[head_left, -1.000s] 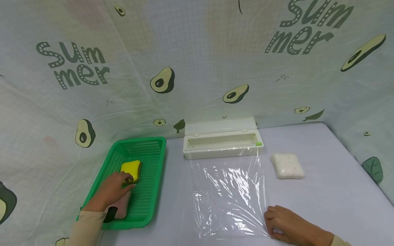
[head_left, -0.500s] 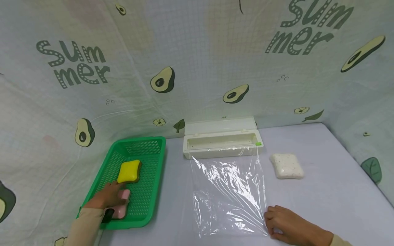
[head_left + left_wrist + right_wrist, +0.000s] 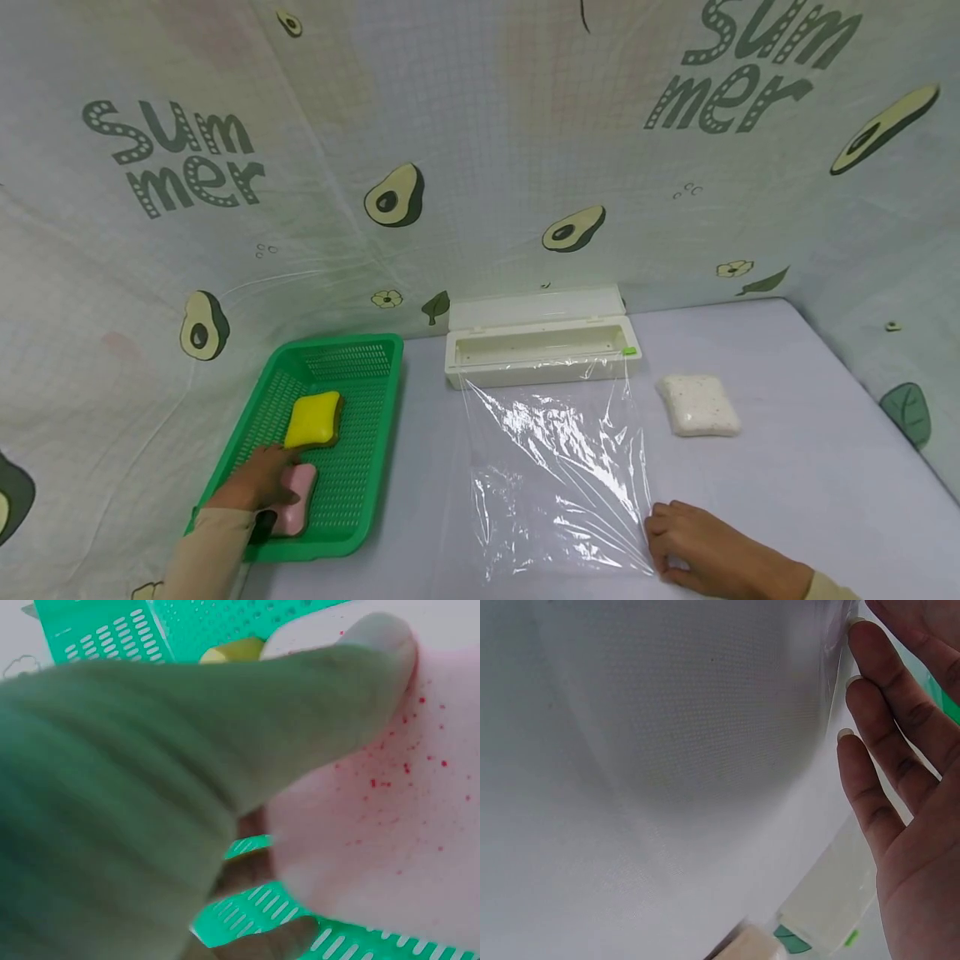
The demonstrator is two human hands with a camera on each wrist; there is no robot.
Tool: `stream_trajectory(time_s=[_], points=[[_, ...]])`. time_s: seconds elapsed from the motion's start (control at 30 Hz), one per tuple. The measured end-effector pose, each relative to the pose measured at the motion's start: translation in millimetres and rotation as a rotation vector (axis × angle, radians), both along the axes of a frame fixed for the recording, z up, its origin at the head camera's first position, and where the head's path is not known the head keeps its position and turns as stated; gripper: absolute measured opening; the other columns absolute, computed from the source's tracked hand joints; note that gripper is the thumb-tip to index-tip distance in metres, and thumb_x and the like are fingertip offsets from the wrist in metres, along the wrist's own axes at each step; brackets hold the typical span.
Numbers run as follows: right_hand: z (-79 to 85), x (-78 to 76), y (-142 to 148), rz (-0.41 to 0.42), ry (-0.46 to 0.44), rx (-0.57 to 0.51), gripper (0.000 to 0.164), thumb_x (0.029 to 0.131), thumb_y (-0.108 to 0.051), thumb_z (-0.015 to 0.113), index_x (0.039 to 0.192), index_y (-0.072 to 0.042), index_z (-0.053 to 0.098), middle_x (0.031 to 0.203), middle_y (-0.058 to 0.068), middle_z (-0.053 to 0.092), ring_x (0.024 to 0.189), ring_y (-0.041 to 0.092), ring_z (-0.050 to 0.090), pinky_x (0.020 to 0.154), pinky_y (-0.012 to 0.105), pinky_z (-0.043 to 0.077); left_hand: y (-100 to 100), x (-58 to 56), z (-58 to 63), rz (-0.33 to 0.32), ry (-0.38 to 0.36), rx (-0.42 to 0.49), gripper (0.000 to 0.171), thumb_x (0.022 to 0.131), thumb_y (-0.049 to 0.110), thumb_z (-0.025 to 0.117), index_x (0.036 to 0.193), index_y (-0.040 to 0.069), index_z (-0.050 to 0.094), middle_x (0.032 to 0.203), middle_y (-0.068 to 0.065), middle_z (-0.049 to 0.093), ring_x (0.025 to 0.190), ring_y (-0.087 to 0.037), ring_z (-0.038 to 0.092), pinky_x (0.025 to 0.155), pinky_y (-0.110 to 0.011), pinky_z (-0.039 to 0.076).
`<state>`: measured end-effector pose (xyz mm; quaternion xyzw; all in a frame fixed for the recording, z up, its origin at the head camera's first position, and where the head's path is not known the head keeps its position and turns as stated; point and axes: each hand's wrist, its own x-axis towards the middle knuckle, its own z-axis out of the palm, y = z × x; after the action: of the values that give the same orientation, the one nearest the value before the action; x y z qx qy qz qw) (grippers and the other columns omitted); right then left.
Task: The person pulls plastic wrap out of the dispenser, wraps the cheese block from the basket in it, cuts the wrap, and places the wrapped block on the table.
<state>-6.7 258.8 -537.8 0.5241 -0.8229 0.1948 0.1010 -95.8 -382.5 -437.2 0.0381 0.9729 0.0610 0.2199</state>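
Observation:
My left hand is down in the green basket, gripping a smooth pink pillow-shaped block. In the left wrist view, the thumb lies across the red-speckled face of the pink block, with fingers at its far side. A similar yellow block with a brown underside lies just beyond that hand. At the near right corner of a sheet of cling film, my right hand pinches the edge. Creases in the film run toward those fingertips.
The film comes out of a white dispenser box with its lid raised and a green slider on its edge. To the right, a white speckled block lies on the pale table. A printed curtain hangs behind.
My left hand has moved from the yellow block toward me and onto the pink one. The right hand stays at the film's corner.

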Motion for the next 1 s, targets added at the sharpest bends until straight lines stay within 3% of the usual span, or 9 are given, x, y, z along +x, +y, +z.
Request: stream_trajectory(time_s=[0.17,0.43,0.8,1.0], points=[[-0.8,0.8,0,-0.010,0.001,-0.002,0.037,0.059,-0.024,0.098,0.072,-0.034,0.065,0.085,-0.027,0.055,0.083,-0.005,0.047,0.075,0.013,0.035,3,-0.4,-0.4,-0.005,0.088,0.011,0.046,0.080,0.005,0.090,0.120,-0.004,0.067,0.119,-0.028,0.058,0.106,-0.046,0.051,0.085,-0.066,0.052],[-0.3,1.3,0,-0.017,-0.018,-0.013,0.037,0.060,-0.022,0.098,0.072,-0.033,0.065,0.086,-0.026,0.055,0.084,-0.005,0.047,0.075,0.013,0.036,15,6.1,12.8,-0.046,0.352,0.035,0.037,0.083,0.004,0.088,0.113,-0.003,0.067,0.103,-0.018,0.056,0.094,-0.039,0.049,0.068,-0.056,0.055],[2.1,1.1,-2,-0.015,0.023,-0.039,0.039,0.057,-0.020,0.097,0.071,-0.033,0.064,0.085,-0.025,0.054,0.083,-0.004,0.047,0.075,0.015,0.038,52,23.0,41.4,-0.160,0.741,0.142,0.031,0.081,0.002,0.090,0.105,0.001,0.071,0.098,-0.011,0.057,0.093,-0.034,0.049,0.071,-0.051,0.054],[1.5,0.8,-2,-0.011,0.011,-0.028,0.039,0.058,-0.019,0.098,0.071,-0.033,0.064,0.084,-0.025,0.054,0.082,-0.005,0.046,0.074,0.014,0.037,78,25.6,60.0,-0.203,0.835,0.187,0.036,0.079,0.003,0.091,0.110,0.003,0.073,0.102,-0.011,0.059,0.099,-0.033,0.051,0.073,-0.052,0.054]])
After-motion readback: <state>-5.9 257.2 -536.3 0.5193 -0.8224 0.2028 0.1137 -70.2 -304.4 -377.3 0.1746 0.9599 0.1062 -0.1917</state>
